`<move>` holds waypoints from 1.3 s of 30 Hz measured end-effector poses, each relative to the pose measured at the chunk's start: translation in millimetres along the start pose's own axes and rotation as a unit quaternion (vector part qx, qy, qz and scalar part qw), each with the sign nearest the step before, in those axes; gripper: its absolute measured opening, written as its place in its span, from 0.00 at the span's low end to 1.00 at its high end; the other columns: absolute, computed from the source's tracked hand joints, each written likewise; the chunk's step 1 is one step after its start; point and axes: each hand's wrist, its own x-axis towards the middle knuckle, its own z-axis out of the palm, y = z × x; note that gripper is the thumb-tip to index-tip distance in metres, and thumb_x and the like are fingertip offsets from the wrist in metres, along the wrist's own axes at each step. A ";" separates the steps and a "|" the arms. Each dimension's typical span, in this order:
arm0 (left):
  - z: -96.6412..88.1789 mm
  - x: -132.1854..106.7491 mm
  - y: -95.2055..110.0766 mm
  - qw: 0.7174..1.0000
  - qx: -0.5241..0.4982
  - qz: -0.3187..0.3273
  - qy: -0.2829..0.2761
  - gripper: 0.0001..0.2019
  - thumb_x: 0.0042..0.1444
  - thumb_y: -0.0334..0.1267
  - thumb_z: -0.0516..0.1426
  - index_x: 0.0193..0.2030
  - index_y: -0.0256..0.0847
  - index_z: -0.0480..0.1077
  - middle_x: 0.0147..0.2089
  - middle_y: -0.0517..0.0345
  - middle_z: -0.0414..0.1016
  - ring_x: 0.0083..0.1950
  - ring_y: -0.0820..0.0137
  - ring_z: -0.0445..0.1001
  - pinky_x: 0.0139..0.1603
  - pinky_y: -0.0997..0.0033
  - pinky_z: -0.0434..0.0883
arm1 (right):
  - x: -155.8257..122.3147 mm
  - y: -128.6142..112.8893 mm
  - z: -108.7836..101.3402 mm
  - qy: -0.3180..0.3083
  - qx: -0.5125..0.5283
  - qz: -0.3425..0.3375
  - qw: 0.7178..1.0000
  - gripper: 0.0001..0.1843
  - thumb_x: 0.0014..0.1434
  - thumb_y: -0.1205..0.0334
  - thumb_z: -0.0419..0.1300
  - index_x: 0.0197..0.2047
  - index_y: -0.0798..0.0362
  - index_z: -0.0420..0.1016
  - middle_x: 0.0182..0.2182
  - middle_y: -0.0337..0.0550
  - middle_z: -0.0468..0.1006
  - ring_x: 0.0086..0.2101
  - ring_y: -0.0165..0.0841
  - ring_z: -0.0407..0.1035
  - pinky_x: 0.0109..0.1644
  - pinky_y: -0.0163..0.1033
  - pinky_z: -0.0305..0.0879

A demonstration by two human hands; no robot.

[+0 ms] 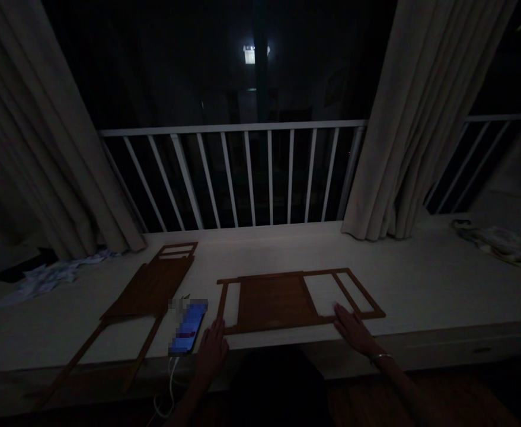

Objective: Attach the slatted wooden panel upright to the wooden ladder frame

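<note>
The wooden frame (273, 301) lies flat on the surface (282, 252), lengthwise between the two hands. The left hand (213, 346) is at the near left corner, fingers extended onto the wood; whether it grips cannot be told. The right hand (352, 328) is open and flat, its fingers across the near rail toward the right end, with no visible grip. The phone (190, 326) lies just beside the left hand. A second wooden frame (153, 287) lies farther left.
</note>
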 end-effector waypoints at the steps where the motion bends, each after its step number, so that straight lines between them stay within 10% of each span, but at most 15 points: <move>1: -0.3 0.8 -0.5 1.000 -0.003 0.001 -0.004 0.25 0.54 0.35 0.43 0.60 0.37 0.50 0.63 0.53 0.49 0.64 0.67 0.44 0.61 0.59 0.46 | 0.6 1.3 1.9 -0.002 -0.001 0.003 1.000 0.31 0.58 0.49 0.38 0.62 0.50 0.38 0.60 0.45 0.48 0.58 0.35 0.45 0.58 0.47 0.42; 19: -0.3 14.2 43.8 1.000 -0.029 -0.001 -0.008 0.25 0.57 0.39 0.41 0.61 0.34 0.46 0.64 0.50 0.46 0.64 0.65 0.41 0.61 0.56 0.45 | -2.8 51.3 14.9 0.038 -0.127 0.011 0.991 0.36 0.48 0.78 0.38 0.62 0.51 0.42 0.58 0.41 0.53 0.57 0.33 0.47 0.56 0.46 0.48; 29: 3.9 14.2 71.2 0.998 -0.057 -0.006 0.009 0.24 0.56 0.38 0.42 0.60 0.34 0.51 0.62 0.48 0.50 0.63 0.62 0.46 0.60 0.55 0.48 | -11.2 44.3 -44.9 0.016 -0.041 0.056 0.997 0.32 0.48 0.67 0.43 0.58 0.42 0.53 0.56 0.36 0.58 0.56 0.43 0.49 0.57 0.55 0.41; 39: 9.3 37.5 68.9 0.983 -0.135 -0.106 -0.064 0.26 0.48 0.33 0.45 0.57 0.32 0.56 0.58 0.45 0.58 0.60 0.60 0.53 0.58 0.57 0.50 | 16.0 38.8 -46.2 0.011 0.101 0.112 0.988 0.23 0.54 0.55 0.42 0.48 0.51 0.69 0.50 0.45 0.67 0.52 0.42 0.57 0.54 0.50 0.52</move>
